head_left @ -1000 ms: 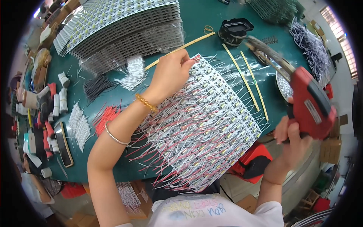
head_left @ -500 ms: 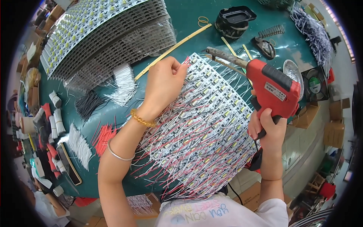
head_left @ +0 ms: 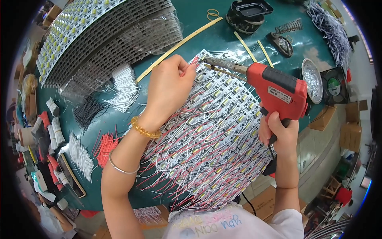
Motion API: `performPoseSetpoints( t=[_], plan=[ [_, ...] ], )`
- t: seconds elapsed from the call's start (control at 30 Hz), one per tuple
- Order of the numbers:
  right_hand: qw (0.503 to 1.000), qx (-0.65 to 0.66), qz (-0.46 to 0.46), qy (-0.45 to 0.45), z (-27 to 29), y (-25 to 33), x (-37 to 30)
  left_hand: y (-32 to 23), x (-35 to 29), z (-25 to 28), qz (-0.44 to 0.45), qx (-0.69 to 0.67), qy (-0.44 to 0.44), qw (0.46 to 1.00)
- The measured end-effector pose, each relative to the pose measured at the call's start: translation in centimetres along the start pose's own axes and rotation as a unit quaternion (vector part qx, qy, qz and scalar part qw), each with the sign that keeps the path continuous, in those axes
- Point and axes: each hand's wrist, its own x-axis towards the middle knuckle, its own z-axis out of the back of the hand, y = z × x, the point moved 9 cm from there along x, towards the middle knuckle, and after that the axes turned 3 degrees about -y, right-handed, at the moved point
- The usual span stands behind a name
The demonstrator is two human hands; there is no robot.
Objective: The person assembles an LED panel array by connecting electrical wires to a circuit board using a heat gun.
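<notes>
Right hand (head_left: 281,129): closed around the handle of one red-and-black soldering gun (head_left: 276,89), whose body sits above the fist, over the right side of the board panel (head_left: 227,107).

Left hand (head_left: 171,81): thumb and fingers pinched together on red wires (head_left: 194,62) at the board panel's top corner (exact number hidden by the fingers). Back of the hand uppermost, wrist bent toward that corner, forearm slanting up along the board panel's left side; yellow bead bracelet (head_left: 144,129) and silver bangle (head_left: 119,169) worn. Right forearm nearly upright beside the board panel's right edge.

Soldering gun, orientation: long axis of the barrel runs leftward and slightly upward across the board panel's upper right edge; tip at the top corner, just beside the pinch (contact cannot be told).

Board panel: white, with rows of yellow chips, covered in red, white and dark wires.

Left of the board panel: red wire bundle (head_left: 106,148), white wire bundle (head_left: 80,157). Upper left of it: black wires (head_left: 87,110), stacked boards (head_left: 103,44). Upper right of it: black tub (head_left: 246,20), coil stand (head_left: 283,44), metal dish (head_left: 312,81).
</notes>
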Motion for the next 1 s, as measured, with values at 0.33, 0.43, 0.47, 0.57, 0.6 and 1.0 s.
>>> performPoseSetpoints(
  t=[0.33,0.43,0.47,0.57,0.6,1.0],
  plan=[
    [1.0,-0.005,-0.006,-0.025,0.0,0.1,0.1,-0.2,0.1,0.1,-0.008,0.023,0.003,1.0],
    [0.996,-0.082,-0.009,-0.034,0.0,0.3,-0.3,-0.3,0.2,0.1,-0.009,0.026,0.001,1.0],
    [0.996,-0.082,-0.009,-0.033,0.0,0.4,-0.5,-0.3,0.2,0.1,-0.012,0.032,-0.001,0.999],
    [0.995,-0.095,-0.006,-0.042,0.1,0.3,-0.8,0.0,0.1,0.1,-0.004,0.027,0.008,1.0],
    [0.997,-0.065,-0.008,-0.047,0.2,0.2,-0.8,0.0,0.1,0.1,-0.003,0.029,0.007,1.0],
    [0.998,0.024,0.036,-0.056,0.8,0.7,-0.8,-0.5,0.1,0.3,-0.023,0.04,-0.003,0.999]
  ],
)
